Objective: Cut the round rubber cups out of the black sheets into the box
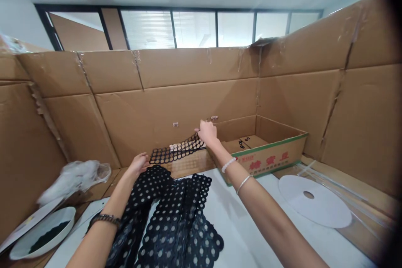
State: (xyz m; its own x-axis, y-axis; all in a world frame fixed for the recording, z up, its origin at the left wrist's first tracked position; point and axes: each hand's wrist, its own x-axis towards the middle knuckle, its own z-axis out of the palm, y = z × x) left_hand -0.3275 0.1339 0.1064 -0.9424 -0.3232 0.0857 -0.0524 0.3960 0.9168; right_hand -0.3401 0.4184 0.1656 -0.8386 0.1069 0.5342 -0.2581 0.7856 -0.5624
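Right hand (207, 132) closed on a black perforated fabric strip (176, 151) — fingertips hidden, left hand (138, 164) open on the strip's heaped folds, lower folds cut off

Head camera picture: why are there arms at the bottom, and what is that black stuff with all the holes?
A person wears this camera on their head, so you see what they see, looking forward and down. The arms are theirs!

The right hand seems to hold up a black strip full of round holes. The left hand is open, close to a black pile with holes like it. I can't tell what the black stuff is made of.

The pile lies on a white surface. Nearby are a cardboard box, a white disc and a white bowl. Big cardboard walls stand behind everything.
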